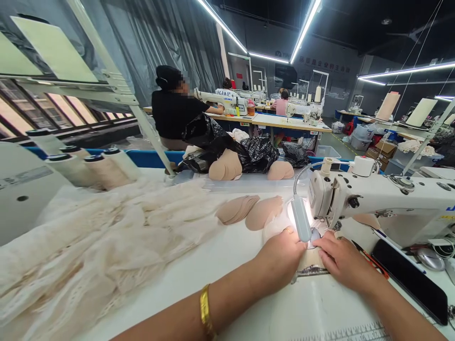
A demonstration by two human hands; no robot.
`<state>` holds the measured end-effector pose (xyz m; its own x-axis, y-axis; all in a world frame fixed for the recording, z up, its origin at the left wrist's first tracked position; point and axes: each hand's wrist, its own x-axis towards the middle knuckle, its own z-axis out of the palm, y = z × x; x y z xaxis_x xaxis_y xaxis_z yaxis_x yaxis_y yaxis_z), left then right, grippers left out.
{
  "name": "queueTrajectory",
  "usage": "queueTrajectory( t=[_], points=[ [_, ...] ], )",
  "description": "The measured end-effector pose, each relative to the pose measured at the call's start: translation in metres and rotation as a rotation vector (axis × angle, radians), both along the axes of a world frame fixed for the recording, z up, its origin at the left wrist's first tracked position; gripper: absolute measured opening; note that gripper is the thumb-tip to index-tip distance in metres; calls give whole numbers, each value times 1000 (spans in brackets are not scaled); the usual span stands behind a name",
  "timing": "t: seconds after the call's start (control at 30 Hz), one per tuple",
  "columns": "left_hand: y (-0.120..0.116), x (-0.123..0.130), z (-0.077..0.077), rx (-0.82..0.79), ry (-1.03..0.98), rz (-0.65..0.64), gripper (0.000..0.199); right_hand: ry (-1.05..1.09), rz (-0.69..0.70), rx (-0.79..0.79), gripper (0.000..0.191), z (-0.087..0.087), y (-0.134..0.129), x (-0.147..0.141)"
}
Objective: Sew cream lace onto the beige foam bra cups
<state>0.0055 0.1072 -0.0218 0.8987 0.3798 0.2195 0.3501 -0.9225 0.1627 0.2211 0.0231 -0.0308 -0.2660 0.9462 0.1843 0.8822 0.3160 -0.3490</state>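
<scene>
At the sewing machine [369, 189] both of my hands rest on the bed near the needle area. My left hand [284, 258] is closed, thumb and fingers pressed together at the edge of a pale sheer fabric piece [272, 229]. Opposite it, my right hand [341, 260] lies with its fingers stretched out, fingertips beside the grey presser area. A small lamp [301, 220] on a bent neck shines on the work and hides part of it. Beige pads [238, 210] lie in a fanned stack left of the fabric, and another beige pad [263, 213] sits closer.
A heap of cream lace fabric [117, 237] covers the left of the table. Scissors [371, 259], a black phone [410, 279] and a ruler [348, 331] lie at the right and front. Thread cones [110, 168] stand at left. A person in black [177, 113] sits at another machine.
</scene>
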Motion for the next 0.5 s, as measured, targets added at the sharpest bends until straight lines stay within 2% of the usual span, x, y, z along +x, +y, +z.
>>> queueTrajectory(
  t=[0.1, 0.23, 0.5],
  points=[
    [-4, -1, 4, 40, 52, 36, 16, -10, 2, 0, 28, 2, 0, -1],
    [-4, 0, 9, 58, 16, 51, 17, -15, 1, 13, 29, 3, -1, -2],
    [-3, 5, 14, -11, -60, 35, 19, -1, 11, 29, 28, -6, 1, 4]
  ],
)
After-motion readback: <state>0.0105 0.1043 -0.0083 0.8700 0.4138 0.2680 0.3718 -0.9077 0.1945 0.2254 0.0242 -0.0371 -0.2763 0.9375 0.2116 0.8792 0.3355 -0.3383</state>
